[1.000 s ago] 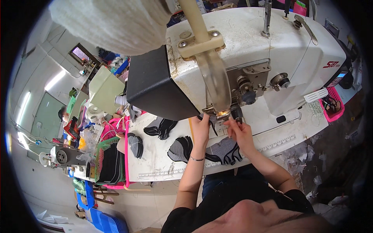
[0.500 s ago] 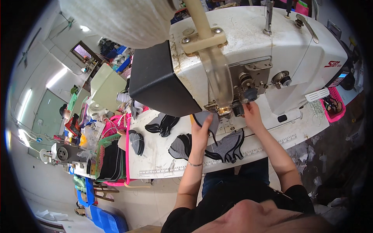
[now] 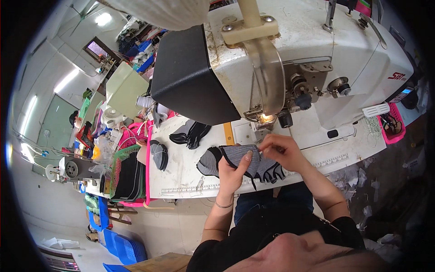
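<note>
My left hand [image 3: 232, 174] is closed on a grey ribbed fabric piece [image 3: 236, 155] with black edging, thumb on top, held in front of the sewing machine [image 3: 310, 86]. At the right end of that piece, my right hand [image 3: 285, 153] pinches its edge between thumb and fingers. Under and beside my hands lie a stack of similar pieces [image 3: 271, 171] with black strips and another stack [image 3: 209, 162] to the left. The lit needle area [image 3: 265, 119] is just beyond my hands, with no fabric visible under it.
More grey and black pieces [image 3: 190, 134] and a small grey bundle [image 3: 158, 155] lie on the white table [image 3: 179, 177]. A ruler strip [image 3: 317, 163] runs along its front edge. Bins with dark fabric [image 3: 128, 179] stand left; a pink basket [image 3: 393, 124] stands right.
Both hands have drawn back from the needle area toward me, bringing the grey fabric piece along. My right hand has left the machine and come to the piece's edge.
</note>
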A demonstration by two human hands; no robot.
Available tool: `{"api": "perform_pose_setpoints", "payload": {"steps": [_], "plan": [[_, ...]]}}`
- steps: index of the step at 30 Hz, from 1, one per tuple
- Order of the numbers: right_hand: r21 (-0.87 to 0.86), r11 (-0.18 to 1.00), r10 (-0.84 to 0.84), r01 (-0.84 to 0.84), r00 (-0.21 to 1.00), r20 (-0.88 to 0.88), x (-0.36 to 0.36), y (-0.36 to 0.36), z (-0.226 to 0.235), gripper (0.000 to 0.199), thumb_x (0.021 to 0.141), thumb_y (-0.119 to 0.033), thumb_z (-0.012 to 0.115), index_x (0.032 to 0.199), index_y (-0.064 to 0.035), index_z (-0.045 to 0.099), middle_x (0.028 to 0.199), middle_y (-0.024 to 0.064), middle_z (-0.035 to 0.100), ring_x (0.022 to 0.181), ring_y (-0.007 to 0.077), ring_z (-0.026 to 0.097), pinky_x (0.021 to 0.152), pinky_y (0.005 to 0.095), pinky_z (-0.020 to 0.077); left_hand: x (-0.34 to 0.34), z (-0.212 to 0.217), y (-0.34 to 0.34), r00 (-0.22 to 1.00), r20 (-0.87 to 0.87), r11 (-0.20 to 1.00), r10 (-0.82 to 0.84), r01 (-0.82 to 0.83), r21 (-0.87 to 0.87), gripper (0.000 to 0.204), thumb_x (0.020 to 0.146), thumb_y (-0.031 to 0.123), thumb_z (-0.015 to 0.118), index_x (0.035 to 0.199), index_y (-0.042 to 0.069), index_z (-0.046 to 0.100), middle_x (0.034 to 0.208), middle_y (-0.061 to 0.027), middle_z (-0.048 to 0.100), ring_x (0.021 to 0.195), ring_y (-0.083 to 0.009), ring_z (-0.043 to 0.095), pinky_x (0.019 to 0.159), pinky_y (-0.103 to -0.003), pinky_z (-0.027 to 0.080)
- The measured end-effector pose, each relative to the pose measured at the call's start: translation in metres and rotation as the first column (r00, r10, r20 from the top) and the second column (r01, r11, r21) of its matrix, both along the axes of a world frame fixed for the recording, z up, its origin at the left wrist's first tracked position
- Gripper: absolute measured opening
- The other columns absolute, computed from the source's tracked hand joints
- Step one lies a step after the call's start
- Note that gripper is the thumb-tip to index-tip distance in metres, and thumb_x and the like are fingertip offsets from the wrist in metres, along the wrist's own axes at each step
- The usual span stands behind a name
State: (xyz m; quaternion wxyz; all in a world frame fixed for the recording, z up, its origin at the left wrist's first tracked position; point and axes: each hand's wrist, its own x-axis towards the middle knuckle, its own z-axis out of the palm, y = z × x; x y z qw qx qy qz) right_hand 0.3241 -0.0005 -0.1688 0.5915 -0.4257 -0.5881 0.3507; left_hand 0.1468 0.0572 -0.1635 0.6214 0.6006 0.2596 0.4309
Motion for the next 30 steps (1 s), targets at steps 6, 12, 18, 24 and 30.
{"api": "perform_pose_setpoints", "payload": {"steps": [6, 12, 18, 24, 30], "plan": [[0.066, 0.997, -0.056, 0.050, 0.994, 0.092, -0.006, -0.001, 0.005, 0.006, 0.084, -0.007, 0.066, 0.085, -0.0028, 0.062, 0.070, -0.0005, 0.053, 0.057, 0.0052, 0.044, 0.050, 0.0216, 0.0329, -0.001, 0.006, -0.006, 1.000, -0.029, 0.998, 0.011, -0.009, 0.062, 0.013, 0.086, 0.009, 0.066, 0.091, -0.001, 0.059, 0.081, 0.0006, 0.060, 0.073, -0.0053, 0.052, 0.067, -0.020, 0.043], [0.011, 1.000, -0.017, 0.018, 0.995, -0.098, -0.010, -0.001, -0.003, 0.006, 0.085, -0.007, 0.064, 0.084, -0.0019, 0.061, 0.068, -0.0011, 0.052, 0.057, 0.0048, 0.043, 0.052, 0.0202, 0.0333, -0.005, 0.005, -0.008, 1.000, -0.018, 0.998, 0.016, -0.014, 0.063, 0.013, 0.086, 0.009, 0.066, 0.090, -0.001, 0.060, 0.080, -0.0001, 0.061, 0.072, -0.0057, 0.053, 0.067, -0.021, 0.043], [0.062, 0.840, -0.541, 0.540, 0.819, 0.191, 0.044, 0.042, -0.037, 0.033, 0.073, -0.028, 0.078, 0.087, -0.0017, 0.064, 0.065, -0.0010, 0.052, 0.056, 0.0076, 0.043, 0.054, 0.0220, 0.0357, -0.008, 0.003, -0.009, 0.997, -0.014, 0.996, 0.080, -0.081, -0.040, 0.016, 0.087, 0.011, 0.065, 0.094, -0.003, 0.061, 0.082, -0.0023, 0.064, 0.074, -0.0070, 0.056, 0.069, -0.022, 0.045], [-0.057, 0.957, -0.263, 0.283, 0.937, 0.231, 0.076, 0.056, -0.038, 0.036, 0.069, -0.026, 0.081, 0.089, -0.0027, 0.064, 0.059, -0.0045, 0.045, 0.059, 0.0065, 0.046, 0.057, 0.0269, 0.0415, -0.003, -0.017, -0.005, 0.986, -0.166, 0.994, -0.008, -0.010, -0.107, 0.022, 0.087, 0.014, 0.066, 0.099, -0.004, 0.062, 0.088, -0.0036, 0.065, 0.078, -0.0077, 0.057, 0.072, -0.023, 0.046], [-0.276, 0.913, -0.379, 0.302, 0.877, -0.296, 0.105, 0.007, -0.082, 0.020, 0.085, -0.012, 0.064, 0.103, -0.0036, 0.059, 0.069, -0.0067, 0.044, 0.059, 0.0042, 0.040, 0.052, 0.0198, 0.0336, -0.014, -0.051, -0.008, 0.960, -0.252, 0.971, -0.125, 0.066, -0.231, 0.026, 0.088, 0.019, 0.066, 0.101, -0.004, 0.062, 0.088, -0.0018, 0.065, 0.077, -0.0066, 0.055, 0.071, -0.022, 0.045]]}}
